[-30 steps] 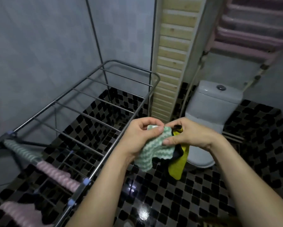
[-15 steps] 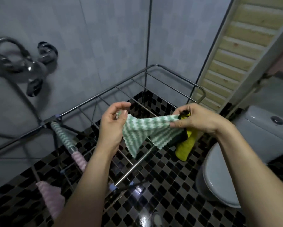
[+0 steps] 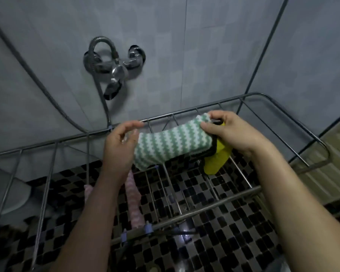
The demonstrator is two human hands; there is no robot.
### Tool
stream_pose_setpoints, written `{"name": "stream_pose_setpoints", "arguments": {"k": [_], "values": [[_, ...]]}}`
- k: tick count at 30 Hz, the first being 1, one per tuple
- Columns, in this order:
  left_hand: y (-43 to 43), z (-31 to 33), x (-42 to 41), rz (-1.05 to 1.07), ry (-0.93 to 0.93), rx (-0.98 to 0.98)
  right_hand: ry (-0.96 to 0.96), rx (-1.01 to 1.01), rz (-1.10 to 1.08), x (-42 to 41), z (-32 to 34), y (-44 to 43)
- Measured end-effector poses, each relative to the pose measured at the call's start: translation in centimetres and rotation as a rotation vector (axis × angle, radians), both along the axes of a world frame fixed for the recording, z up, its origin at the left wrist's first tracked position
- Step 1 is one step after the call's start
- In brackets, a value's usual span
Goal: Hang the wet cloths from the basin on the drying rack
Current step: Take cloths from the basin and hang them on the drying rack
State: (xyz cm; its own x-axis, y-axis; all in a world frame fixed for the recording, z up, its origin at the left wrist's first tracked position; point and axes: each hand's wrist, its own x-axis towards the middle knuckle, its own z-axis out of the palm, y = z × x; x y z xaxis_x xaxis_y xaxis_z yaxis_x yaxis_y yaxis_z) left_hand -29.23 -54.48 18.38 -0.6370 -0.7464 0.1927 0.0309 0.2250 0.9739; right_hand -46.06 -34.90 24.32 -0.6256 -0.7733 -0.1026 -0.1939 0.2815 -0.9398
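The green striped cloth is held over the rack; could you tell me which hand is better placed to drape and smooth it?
Probably the left hand: it holds only the green striped cloth, above the drying rack rails, while the right hand also holds the yellow cloth.

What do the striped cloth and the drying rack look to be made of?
Green-and-white cloth: soft, fluffy textile, likely microfibre, judging by its ridged zigzag pile and limp drape. Drying rack: metal rods, probably steel, smooth and shiny, catching light along their edges.
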Motion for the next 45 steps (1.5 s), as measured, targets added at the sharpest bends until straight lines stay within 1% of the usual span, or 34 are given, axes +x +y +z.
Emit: {"name": "stream_pose_setpoints", "arguments": {"k": [2,4,6,7,8,10,14,17,19,22,27,29,31,34,37,42,43,45], "values": [[0.0,-1.0,1.4,-0.139,-0.1,0.126,0.021,0.077,0.075,-0.1,-0.6,0.3],[0.1,-1.8,2.8,-0.233,-0.159,0.319,-0.012,0.169,0.164,-0.1,-1.6,0.4],[0.5,-2.8,3.3,-0.235,-0.202,0.496,-0.044,0.266,0.208,-0.4,-3.1,0.1],[0.6,-3.2,3.2,-0.204,-0.24,0.53,-0.037,0.324,0.218,-0.4,-3.9,-0.4],[0.6,-4.1,3.0,-0.17,-0.297,0.51,-0.031,0.385,0.221,-0.4,-5.1,-1.0],[0.5,-6.2,2.2,-0.101,-0.412,0.404,0.011,0.513,0.173,-0.5,-8.0,-2.8],[-0.2,-10.7,0.0,-0.016,-0.524,0.192,0.187,0.667,0.078,-0.2,-13.2,-5.7],[-1.2,-13.4,-1.4,0.036,-0.643,0.026,0.275,0.731,0.009,-0.3,-15.0,-6.9],[-1.9,-14.5,-2.0,0.052,-0.67,-0.003,0.303,0.755,-0.011,-0.3,-15.4,-7.6],[-2.0,-13.9,-2.5,0.063,-0.707,-0.074,0.306,0.752,-0.04,-0.3,-15.9,-8.2],[-1.9,-13.7,-2.9,0.055,-0.757,-0.138,0.356,0.757,-0.12,0.5,-16.1,-8.5],[-1.8,-13.6,-3.0,0.032,-0.803,-0.176,0.416,0.739,-0.09,1.0,-15.5,-8.3],[-1.7,-13.5,-3.1,0.03,-0.839,-0.199,0.441,0.73,0.022,1.4,-14.7,-8.0],[-1.4,-13.3,-3.2,0.029,-0.858,-0.219,0.346,0.829,0.288,2.5,-13.9,-7.3],[-1.0,-12.8,-3.2,0.01,-0.937,-0.256,0.297,0.899,0.428,3.8,-14.5,-6.9],[-0.6,-12.3,-3.3,-0.101,-1.1,-0.359,0.235,0.851,0.448,4.5,-15.5,-6.5],[-0.4,-12.4,-3.3,-0.124,-1.104,-0.391,0.228,0.852,0.456,4.5,-15.5,-6.4],[0.3,-12.5,-3.1,-0.142,-1.031,-0.421,0.189,0.847,0.468,4.5,-15.4,-6.2]]}}
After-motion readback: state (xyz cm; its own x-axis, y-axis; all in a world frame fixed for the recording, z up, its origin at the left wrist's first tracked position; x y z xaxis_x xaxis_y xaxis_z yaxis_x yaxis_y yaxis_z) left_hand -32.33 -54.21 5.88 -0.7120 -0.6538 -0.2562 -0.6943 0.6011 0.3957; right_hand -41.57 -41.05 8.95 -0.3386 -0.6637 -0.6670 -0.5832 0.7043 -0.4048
